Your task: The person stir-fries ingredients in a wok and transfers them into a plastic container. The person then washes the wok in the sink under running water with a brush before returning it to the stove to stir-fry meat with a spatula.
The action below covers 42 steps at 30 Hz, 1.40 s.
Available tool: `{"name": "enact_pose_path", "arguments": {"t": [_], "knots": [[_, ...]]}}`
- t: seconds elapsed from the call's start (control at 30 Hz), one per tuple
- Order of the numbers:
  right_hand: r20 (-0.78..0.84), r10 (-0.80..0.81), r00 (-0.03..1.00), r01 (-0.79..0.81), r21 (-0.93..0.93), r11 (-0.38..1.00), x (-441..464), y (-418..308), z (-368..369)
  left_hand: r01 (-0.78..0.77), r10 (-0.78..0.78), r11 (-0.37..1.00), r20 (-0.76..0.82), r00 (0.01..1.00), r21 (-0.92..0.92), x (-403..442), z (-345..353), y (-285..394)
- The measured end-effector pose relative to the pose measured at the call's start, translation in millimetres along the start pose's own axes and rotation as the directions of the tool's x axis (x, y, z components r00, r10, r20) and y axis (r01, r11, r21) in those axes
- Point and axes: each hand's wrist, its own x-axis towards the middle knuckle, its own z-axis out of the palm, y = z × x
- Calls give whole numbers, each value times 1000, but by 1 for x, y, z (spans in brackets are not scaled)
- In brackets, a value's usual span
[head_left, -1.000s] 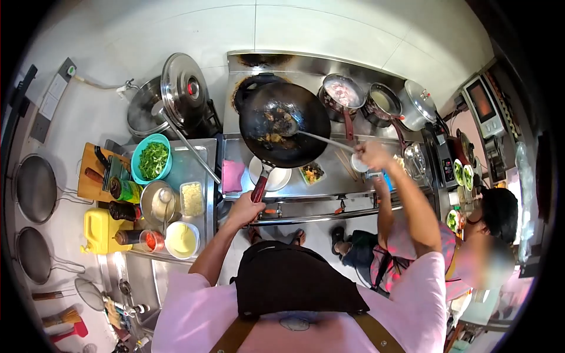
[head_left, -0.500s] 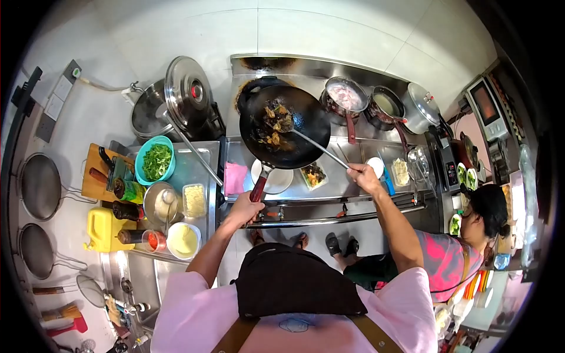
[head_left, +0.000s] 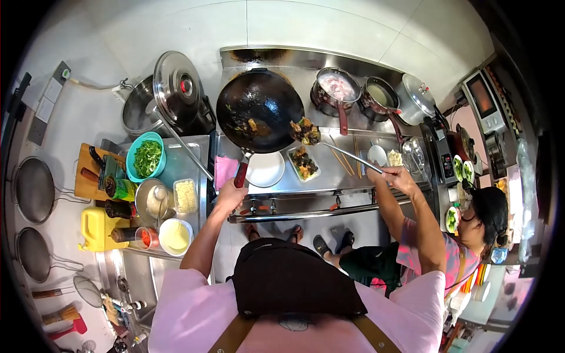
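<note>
My left hand [head_left: 231, 197] is wrapped round the red handle of a dark wok [head_left: 259, 106], which sits over the left burner with a little food inside. My right hand [head_left: 401, 179] is closed on the long metal handle of a ladle [head_left: 350, 155]. Its bowl is heaped with dark and orange food [head_left: 305, 131] and hangs just beyond the wok's right edge, above a square container [head_left: 303, 163] that holds similar food. A white plate [head_left: 265, 169] lies below the wok, left of the container. Chopsticks [head_left: 341, 157] rest to the container's right.
Two pots [head_left: 336, 88] with red handles stand at the back right. At left are a teal bowl of chopped greens [head_left: 148, 157], a steel bowl, jars and a yellow jug [head_left: 100, 229]. A co-worker [head_left: 435, 253] stands at right, one arm reaching to the counter near my right hand.
The ladle has come out of the wok to the right, loaded with food. The wok has shifted, uncovering more of the plate. The co-worker's arm reaches in again beside my right hand.
</note>
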Motion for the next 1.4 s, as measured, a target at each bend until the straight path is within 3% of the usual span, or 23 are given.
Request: {"name": "enact_pose_path", "arguments": {"t": [0.13, 0.27, 0.3, 0.47, 0.6, 0.77, 0.97, 1.17, 1.4], "knots": [[41, -34, 999, 43, -240, 970, 5, 7, -29, -7, 7, 1000, -59, 998, 5, 8, -7, -8], [67, 33, 997, 2, -463, 886, 31, 12, -32, -31, 27, 998, -62, 998, -59, 1, -13, -13], [91, -17, 996, 63, -529, 846, 38, 14, -31, -18, 12, 997, -72, 997, -73, -5, -13, -9], [143, -65, 988, 156, -859, 488, 68, 3, -26, 19, -28, 990, -64, 998, -138, -23, -14, -13], [217, -84, 973, 230, -949, 214, 74, -60, -17, 33, -41, 987, -48, 998, -157, -39, -14, -9], [298, -200, 933, 308, -951, 18, 98, -114, 0, 22, -31, 987, -49, 998, -162, -47, -11, -11], [294, -133, 946, 288, -955, -65, 83, -204, 28, 9, -18, 983, -46, 999, -182, -56, -11, -6], [244, -160, 957, 231, -968, -98, 60, -220, 45, -7, 1, 979, -31, 1000, -201, -59, -14, -7], [26, -170, 985, 30, -999, 24, 3, -185, 83, -20, 18, 984, -12, 1000, -180, -53, -19, -9]]}}
